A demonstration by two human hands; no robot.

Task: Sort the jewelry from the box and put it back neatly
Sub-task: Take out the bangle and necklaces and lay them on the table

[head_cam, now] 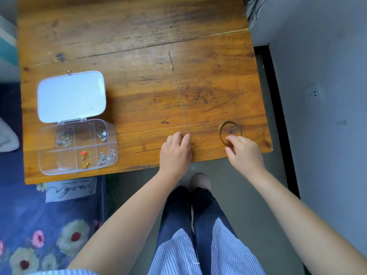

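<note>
A clear plastic jewelry box [78, 169] lies open at the left of the wooden table [129, 56], its lid [71, 96] flat behind it. Its compartments hold silver pieces [63, 139] and a gold piece with a red stone [85, 158]. A thin gold chain [179, 96] lies stretched in a straight line across the table's middle. My left hand [175, 153] pinches the chain's near end. A gold bangle [230, 132] lies flat near the front right corner. My right hand [243, 153] has its fingertips on the bangle's near rim.
The table's front edge runs just under both hands. A blue floral cloth [39, 225] with a white label lies left of my legs. A grey wall and a dark gap border the table's right side.
</note>
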